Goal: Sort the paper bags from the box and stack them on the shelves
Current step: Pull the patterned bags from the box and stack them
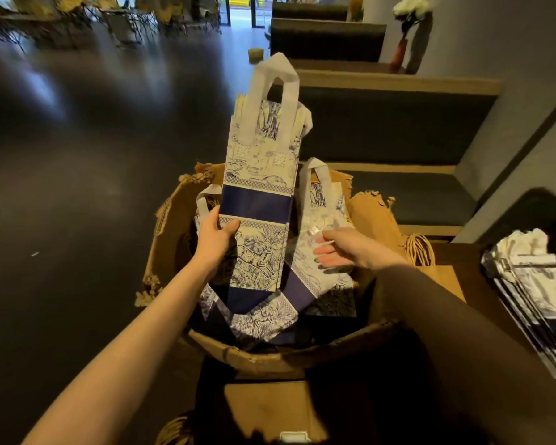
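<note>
Two hands reach over a torn box [170,220] on the dark floor [77,187]; the left hand [217,234] holds one tall bag [259,200] by its left edge, thumb on the front and fingers behind; the bag is white with blue drawings and a dark blue band, and it stands upright above the box with its white handle [276,75] at the top; more bags [270,313] of the same kind lie in a messy pile inside the box; the right hand [341,250] is flat and relaxed, fingers straight, resting on a bag in the pile [326,220], gripping nothing; brown bags [373,220] stick up at the right side of the box; to the right, a neat stack [533,284] of blue and white bags lies on a wooden surface [456,255]; behind the box are dark shelves [398,123] with wooden edges; a vase [398,53] with white flowers stands on the top shelf.
</note>
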`<action>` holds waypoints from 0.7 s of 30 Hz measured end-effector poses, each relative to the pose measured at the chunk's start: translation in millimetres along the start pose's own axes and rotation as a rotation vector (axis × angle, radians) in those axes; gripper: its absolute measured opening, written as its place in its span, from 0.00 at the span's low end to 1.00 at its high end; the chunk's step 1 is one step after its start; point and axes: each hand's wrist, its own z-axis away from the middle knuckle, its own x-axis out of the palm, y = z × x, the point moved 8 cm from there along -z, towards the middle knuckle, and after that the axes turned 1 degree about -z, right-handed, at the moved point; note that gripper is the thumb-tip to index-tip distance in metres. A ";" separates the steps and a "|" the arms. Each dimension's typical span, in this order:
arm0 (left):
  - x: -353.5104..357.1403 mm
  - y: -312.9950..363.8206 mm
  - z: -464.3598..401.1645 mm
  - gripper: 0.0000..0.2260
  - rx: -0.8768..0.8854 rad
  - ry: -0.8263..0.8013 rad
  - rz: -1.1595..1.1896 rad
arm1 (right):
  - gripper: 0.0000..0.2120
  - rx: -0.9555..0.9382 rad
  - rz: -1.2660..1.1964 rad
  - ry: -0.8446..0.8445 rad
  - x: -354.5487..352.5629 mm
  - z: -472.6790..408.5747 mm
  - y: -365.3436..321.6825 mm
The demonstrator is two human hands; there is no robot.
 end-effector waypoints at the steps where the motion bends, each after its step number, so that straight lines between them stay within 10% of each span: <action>1: 0.2 -0.8 0.1 0.17 -0.012 -0.001 0.009 | 0.12 0.076 0.022 -0.006 -2.4 1.2 12.6; 13: -2.4 -8.9 1.3 0.17 -0.039 0.011 -0.030 | 0.25 0.258 -0.034 0.068 -2.0 10.7 47.8; 21: -4.8 -10.2 1.7 0.16 -0.041 0.038 -0.021 | 0.06 0.267 -0.431 0.041 6.0 1.6 52.7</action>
